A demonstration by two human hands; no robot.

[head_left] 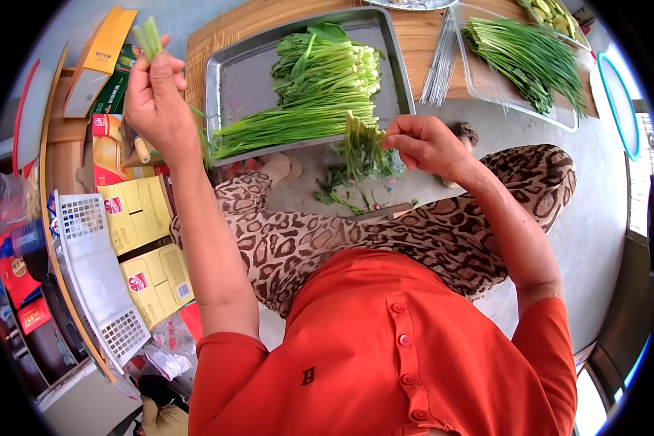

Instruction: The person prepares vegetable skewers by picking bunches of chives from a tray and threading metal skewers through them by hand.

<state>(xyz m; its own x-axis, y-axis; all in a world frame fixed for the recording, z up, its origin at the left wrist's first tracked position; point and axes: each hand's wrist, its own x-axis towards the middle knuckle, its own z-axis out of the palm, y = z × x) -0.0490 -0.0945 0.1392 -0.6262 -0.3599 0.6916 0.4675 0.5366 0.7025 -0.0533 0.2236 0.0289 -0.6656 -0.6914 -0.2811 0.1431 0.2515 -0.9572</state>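
My left hand (156, 98) is raised at the upper left, its fingers closed round a small bunch of green stalks (150, 38). Pale cut ends stick up above the fingers. My right hand (429, 147) is beside the near right corner of a metal tray (232, 73), thumb and fingers pinched together. What they pinch, if anything, is too small to make out. Just left of those fingers is a clump of darker greens (363, 149). Long thin green stalks (291, 129) lie along the tray's near side, with leafy greens (327, 69) piled behind them.
A bundle of thin skewers (440, 62) lies between the tray and a clear plastic tub (563, 120) of long greens (523, 58). Loose leafy scraps (334, 190) lie below the table edge. Yellow boxes (134, 211) and a white plastic basket (98, 276) stand at left.
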